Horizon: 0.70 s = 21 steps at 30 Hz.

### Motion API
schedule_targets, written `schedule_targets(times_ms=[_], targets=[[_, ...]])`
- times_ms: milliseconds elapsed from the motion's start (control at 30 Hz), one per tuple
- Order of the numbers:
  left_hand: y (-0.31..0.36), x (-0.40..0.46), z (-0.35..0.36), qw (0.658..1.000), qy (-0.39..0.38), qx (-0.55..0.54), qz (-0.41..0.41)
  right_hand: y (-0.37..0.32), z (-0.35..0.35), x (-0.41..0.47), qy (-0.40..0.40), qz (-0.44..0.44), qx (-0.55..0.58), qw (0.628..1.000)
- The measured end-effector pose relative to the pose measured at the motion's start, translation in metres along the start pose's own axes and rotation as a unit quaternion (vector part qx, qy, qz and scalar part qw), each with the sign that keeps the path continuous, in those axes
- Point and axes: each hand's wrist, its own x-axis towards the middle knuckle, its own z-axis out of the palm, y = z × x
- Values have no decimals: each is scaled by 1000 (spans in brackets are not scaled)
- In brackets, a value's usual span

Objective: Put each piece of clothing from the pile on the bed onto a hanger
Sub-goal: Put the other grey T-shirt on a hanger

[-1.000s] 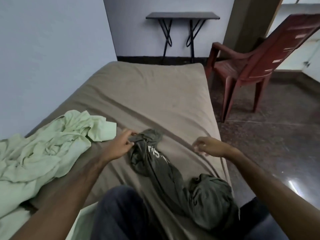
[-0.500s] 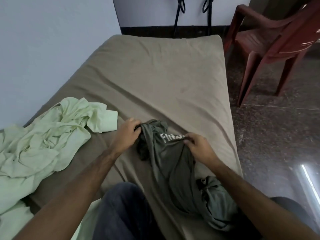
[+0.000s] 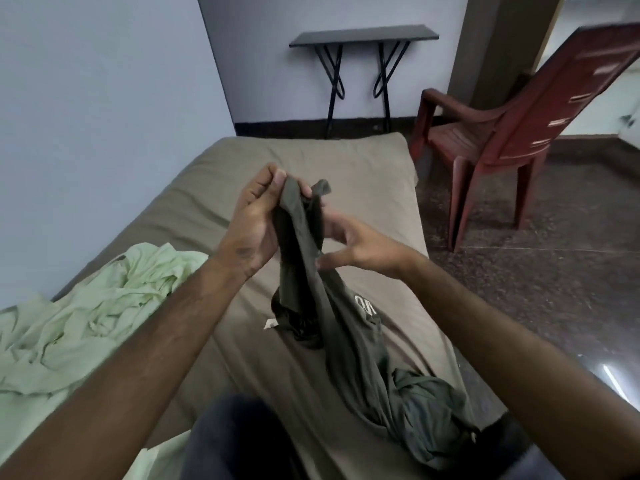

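Leftmost: crumpled pale green cotton garment (image 3: 79, 306) heaped on the near-left part of the bed, against the light blue wall (image 3: 97, 98). It lies well apart from both hands.

Bed itself: low mattress under a taupe fitted sheet (image 3: 311, 161), running from near to far along the wall.

Centre: left hand (image 3: 256, 216) raised above the mattress, fingers and thumb curled, pinching the top edge of a dark olive-green T-shirt (image 3: 346, 327). Shirt hangs from that grip in a twisted rope, then trails down to the sheet and bunches at the near right by the person's knee. White lettering shows on the draped part, unreadable. Small white tag visible at the lower fold.

Right of that: right hand (image 3: 360, 247) is at the same cloth just below the left hand. Thumb and spread fingers sit loosely around the twisted part; fingertips are hidden behind the fabric, so cannot tell whether it actually grips.

Near bottom: dark blue trouser leg (image 3: 235, 441) of the person.

Far centre: black folding metal-legged table (image 3: 363, 36) against the far wall.

Far right: dark red moulded plastic armchair (image 3: 512, 126) on the speckled dark stone floor (image 3: 554, 271), just beside the bed's far-right corner.
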Motion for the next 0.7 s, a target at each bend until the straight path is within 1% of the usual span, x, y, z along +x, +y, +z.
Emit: schedule_targets(times_ms=[33,67,100,167,233,333,367,400,433,467,500,533,567,600,633,667,700], targets=[[13,1,7,1000,-9,-20,9,-10,2,4,-41,6,6,999],[27,2,12,999,-23,-27,24,-17,3,8,-61,19,-4,998],[42,4,16,998,-40,-26,40,-23,3,11,-58,31,-34,997],[71,8,16,995,-62,6,75,-37,-7,17,4,38,-119,992],[97,12,10,992,-55,52,96,-59,-19,21,91,23,-192,977],[124,15,-3,988,-7,102,114,-92,-35,21,218,3,-187,958],[130,16,-7,984,9,134,117,-102,-39,21,247,-1,-196,949],[135,17,-10,970,16,208,127,-114,-40,21,267,-7,-227,937],[141,17,-10,933,12,330,144,-127,-40,21,285,-18,-295,912],[145,16,-7,866,-10,472,166,-142,-38,20,309,-38,-388,867],[148,17,-2,771,-40,603,199,-159,-35,18,337,-62,-483,806],[150,20,2,662,-70,707,237,-176,-31,18,361,-90,-549,748],[154,24,6,559,-81,778,275,-191,-28,19,379,-125,-573,716],[161,27,11,473,-68,818,319,-202,-27,21,377,-141,-565,720],[172,31,15,417,-40,837,351,-210,-27,22,345,-125,-530,764],[185,34,16,390,-11,847,363,-214,-29,22,272,-70,-478,832],[198,36,12,371,3,856,359,-213,-31,21,172,7,-422,890]])
